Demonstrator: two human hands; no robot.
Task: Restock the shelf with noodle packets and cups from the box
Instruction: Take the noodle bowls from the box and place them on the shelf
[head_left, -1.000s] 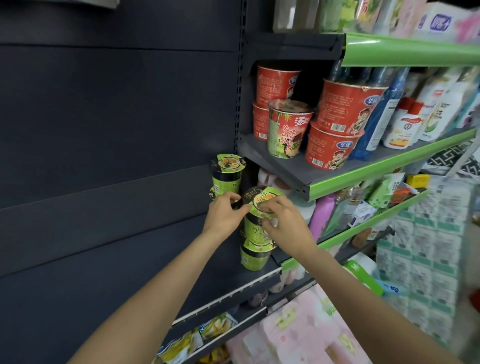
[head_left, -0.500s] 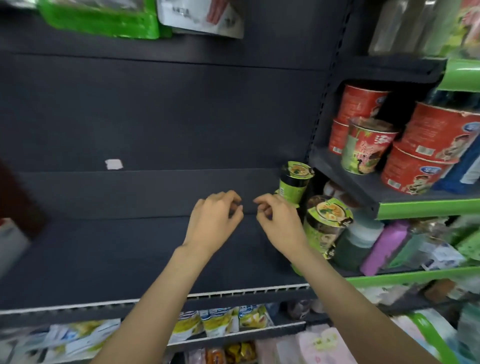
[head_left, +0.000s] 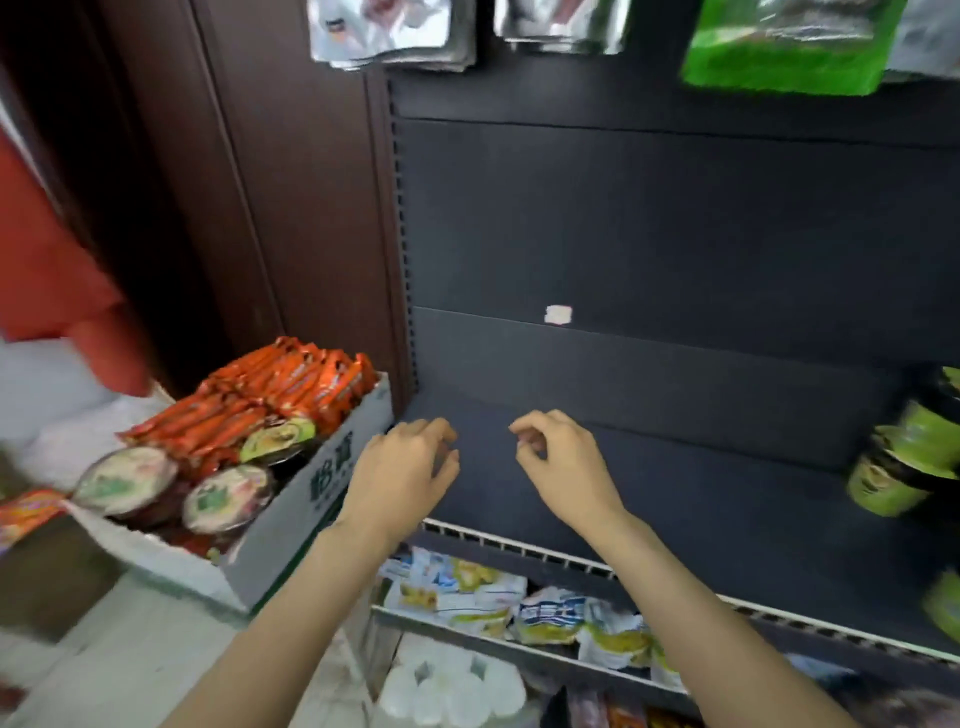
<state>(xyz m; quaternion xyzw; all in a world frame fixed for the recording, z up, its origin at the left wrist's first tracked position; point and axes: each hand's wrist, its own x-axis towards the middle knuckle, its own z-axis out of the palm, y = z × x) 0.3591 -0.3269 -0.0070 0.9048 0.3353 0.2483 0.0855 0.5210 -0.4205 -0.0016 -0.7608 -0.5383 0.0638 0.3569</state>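
Both hands hover over the bare shelf (head_left: 675, 499), just right of the box (head_left: 291, 519): left hand (head_left: 400, 467) and right hand (head_left: 566, 467) loosely curled, holding nothing. In the box, noodle cups (head_left: 226, 499) sit nearest, light and crushable, best gripped round the rim; behind them, slippery, crinkly packets (head_left: 280, 384) want a pinch at the edges.

Your left hand (head_left: 402, 470) and right hand (head_left: 563, 465) are both bare: you wear no glove, ring or wristband on either. Your forearms are uncovered from the wrists back to the lower edge of the view, and no sleeve cuff shows on them. Your fingernails are short and carry no visible polish.
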